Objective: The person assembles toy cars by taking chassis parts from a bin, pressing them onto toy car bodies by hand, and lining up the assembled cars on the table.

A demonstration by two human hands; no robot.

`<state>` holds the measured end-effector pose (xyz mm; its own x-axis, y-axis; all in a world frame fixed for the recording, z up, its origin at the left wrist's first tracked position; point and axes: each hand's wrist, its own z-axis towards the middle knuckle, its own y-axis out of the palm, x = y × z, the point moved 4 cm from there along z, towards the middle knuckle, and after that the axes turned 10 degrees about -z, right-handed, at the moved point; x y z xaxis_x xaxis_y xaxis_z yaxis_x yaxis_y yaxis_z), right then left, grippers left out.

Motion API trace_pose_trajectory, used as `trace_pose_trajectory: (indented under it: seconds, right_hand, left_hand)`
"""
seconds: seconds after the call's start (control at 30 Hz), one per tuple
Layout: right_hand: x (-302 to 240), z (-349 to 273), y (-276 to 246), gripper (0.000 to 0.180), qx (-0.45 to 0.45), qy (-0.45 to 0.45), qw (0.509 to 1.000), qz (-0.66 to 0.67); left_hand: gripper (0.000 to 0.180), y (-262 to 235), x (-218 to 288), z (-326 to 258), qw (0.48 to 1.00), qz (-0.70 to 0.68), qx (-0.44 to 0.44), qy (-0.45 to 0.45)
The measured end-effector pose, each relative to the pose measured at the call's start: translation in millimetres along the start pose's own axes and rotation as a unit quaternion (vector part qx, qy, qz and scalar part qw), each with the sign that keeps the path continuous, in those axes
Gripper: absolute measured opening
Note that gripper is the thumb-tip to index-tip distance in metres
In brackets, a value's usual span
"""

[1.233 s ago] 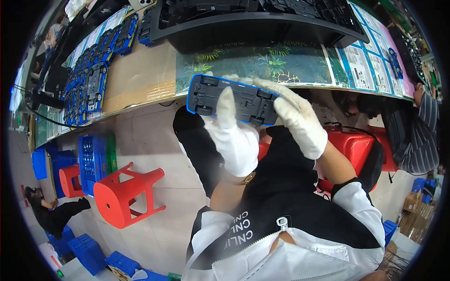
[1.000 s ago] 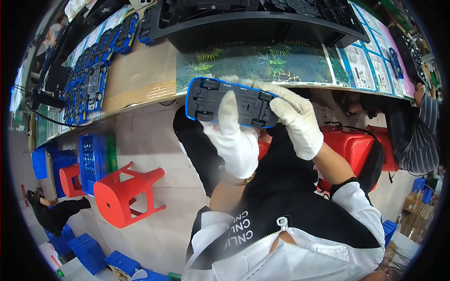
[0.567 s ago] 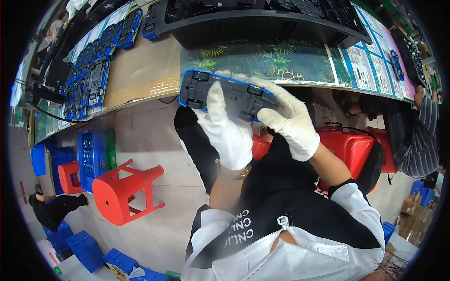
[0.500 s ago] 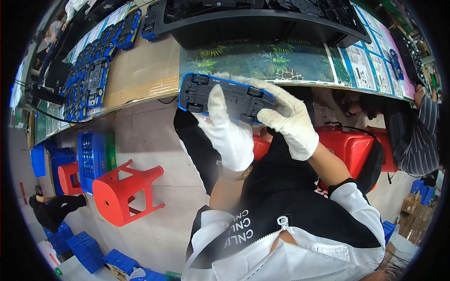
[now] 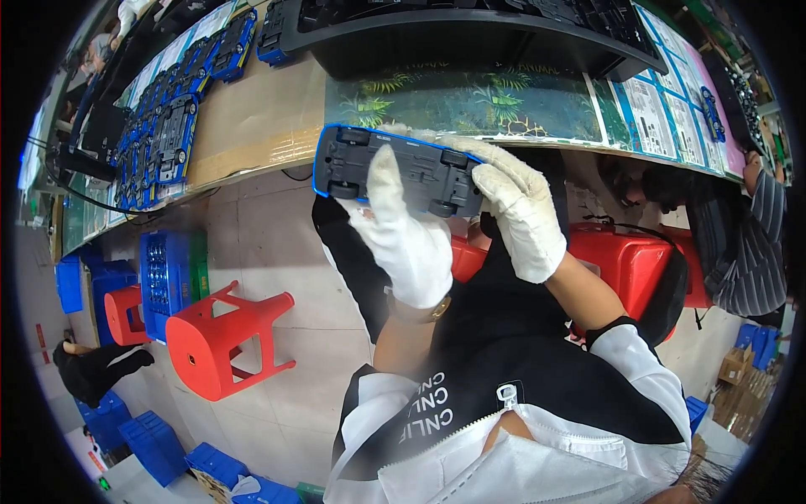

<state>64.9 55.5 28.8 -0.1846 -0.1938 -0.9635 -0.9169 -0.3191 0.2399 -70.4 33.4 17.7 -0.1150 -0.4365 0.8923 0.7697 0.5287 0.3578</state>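
Note:
A blue toy car [image 5: 396, 172] is held upside down in front of me at the table's near edge, its black underside and wheels facing up. My left hand [image 5: 405, 239], in a white glove, grips it from below, with the thumb laid across the underside. Around the car's right end is my gloved right hand [image 5: 525, 214], fingers along the far corner and side. The car's blue body shows only as a thin rim, and the left fingers beneath it are hidden.
On the table [image 5: 260, 126], several upturned blue toy cars [image 5: 174, 139] lie at the left. A black bin [image 5: 470, 50] with dark parts stands at the back. Below left are a red stool [image 5: 214, 344] and a blue crate [image 5: 159, 277]. Another person's striped sleeve [image 5: 751, 244] shows at right.
The toy car has moved slightly left and up. My right thumb has come off the underside near the right-hand wheel, and the right hand has shifted toward the car's end.

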Motion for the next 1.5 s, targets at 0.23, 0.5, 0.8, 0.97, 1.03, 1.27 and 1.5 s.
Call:
trace_pose_trajectory:
  seconds: [0.23, 0.5, 0.8, 0.97, 1.03, 1.27, 1.5]
  right_hand:
    - [5.6, -5.3, 8.2, 0.058, -0.059, 0.003, 0.995, 0.078]
    - [9.7, -6.4, 8.7, 0.063, -0.041, 0.014, 0.997, 0.059]
    - [11.9, -7.5, 7.9, 0.068, 0.003, -0.035, 0.998, -0.053]
    - [-3.9, -10.8, 0.6, 0.051, 0.151, -0.263, 0.888, -0.346]
    - [-6.0, -11.2, 0.8, 0.05, 0.144, -0.249, 0.894, -0.343]
    - [-11.3, -2.7, 3.5, 0.036, 0.129, -0.064, 0.982, -0.125]
    - [-16.7, 5.9, -7.1, 0.009, 0.096, 0.053, 0.982, -0.155]
  left_hand:
    - [0.039, -3.4, -8.9, 13.0, 0.946, -0.27, 0.071, -0.163]
    - [0.035, -0.8, -6.3, 12.2, 0.919, -0.329, 0.062, -0.209]
    - [0.036, 0.5, -8.5, 13.3, 0.912, -0.342, 0.051, -0.22]
    - [0.043, -7.9, -19.4, 12.7, 0.922, -0.337, 0.083, -0.173]
    - [0.044, -13.1, -16.6, 12.2, 0.983, -0.135, 0.089, -0.092]
    - [0.051, -0.2, -1.9, 1.0, 0.805, 0.55, 0.077, 0.207]
    - [0.054, 10.8, -17.1, -6.4, 0.433, 0.868, 0.079, 0.231]
